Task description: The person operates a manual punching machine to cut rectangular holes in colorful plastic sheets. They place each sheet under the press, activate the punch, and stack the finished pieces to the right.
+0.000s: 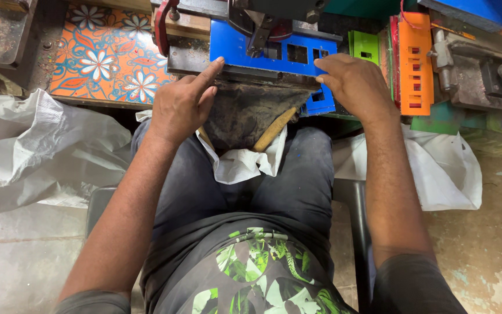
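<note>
A blue plastic sheet (245,46) with rectangular cut-outs lies on the bed of a metal punch press (204,58). My left hand (184,104) rests at the press's front edge, its index finger stretched out and touching the sheet's left part. My right hand (352,81) presses its fingertips on the sheet's right end, near the cut-out windows. The press head (262,23) stands over the sheet's middle. I sit with my knees under the press.
A stack of orange punched panels (416,64) and green ones (364,46) stands to the right. A floral tile (108,52) lies at the left. White sacks (36,139) flank my legs; a dark cloth (242,113) hangs under the press.
</note>
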The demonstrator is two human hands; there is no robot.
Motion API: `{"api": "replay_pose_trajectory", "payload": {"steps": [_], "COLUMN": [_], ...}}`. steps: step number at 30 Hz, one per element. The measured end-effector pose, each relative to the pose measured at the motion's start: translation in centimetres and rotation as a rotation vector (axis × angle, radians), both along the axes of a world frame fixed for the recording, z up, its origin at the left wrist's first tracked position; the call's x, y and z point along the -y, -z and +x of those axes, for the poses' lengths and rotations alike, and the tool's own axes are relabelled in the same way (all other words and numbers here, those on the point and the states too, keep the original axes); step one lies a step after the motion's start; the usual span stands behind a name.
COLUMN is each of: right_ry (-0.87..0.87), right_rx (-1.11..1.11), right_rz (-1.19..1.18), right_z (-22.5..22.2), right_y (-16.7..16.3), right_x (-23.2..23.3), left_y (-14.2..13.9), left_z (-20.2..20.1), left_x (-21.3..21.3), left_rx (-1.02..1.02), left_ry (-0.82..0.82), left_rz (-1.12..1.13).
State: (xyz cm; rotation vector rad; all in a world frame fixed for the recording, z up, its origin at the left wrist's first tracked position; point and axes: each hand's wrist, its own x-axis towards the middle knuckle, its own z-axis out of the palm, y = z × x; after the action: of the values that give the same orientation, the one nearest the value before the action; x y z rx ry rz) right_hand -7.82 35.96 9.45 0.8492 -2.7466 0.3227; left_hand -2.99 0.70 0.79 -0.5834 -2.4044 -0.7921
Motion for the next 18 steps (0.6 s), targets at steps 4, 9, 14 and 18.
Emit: {"api": "replay_pose_trajectory", "payload": {"steps": [4, 9, 14, 18], "right_ry": [-0.026, -0.018, -0.017, -0.027], "right_rx": [-0.008, -0.021, -0.026, -0.032], "right_rz": [0.015, 0.015, 0.023, 0.026], "right_z": [-0.10, -0.25, -0.37, -0.44], "right_y": [-0.11, 0.00, 0.02, 0.00], "right_x": [-0.20, -0.22, -0.39, -0.54], "left_y": [0.03, 0.05, 0.00, -0.05], "left_z": [-0.05, 0.00, -0.07, -0.05], "left_x": [0.00, 0.04, 0.02, 0.04], "left_rx": [-0.001, 0.009, -0.015, -0.007], "left_ry": [-0.003, -0.007, 0.002, 0.010], "left_rz": [-0.010, -0.009, -0.006, 0.005]}}
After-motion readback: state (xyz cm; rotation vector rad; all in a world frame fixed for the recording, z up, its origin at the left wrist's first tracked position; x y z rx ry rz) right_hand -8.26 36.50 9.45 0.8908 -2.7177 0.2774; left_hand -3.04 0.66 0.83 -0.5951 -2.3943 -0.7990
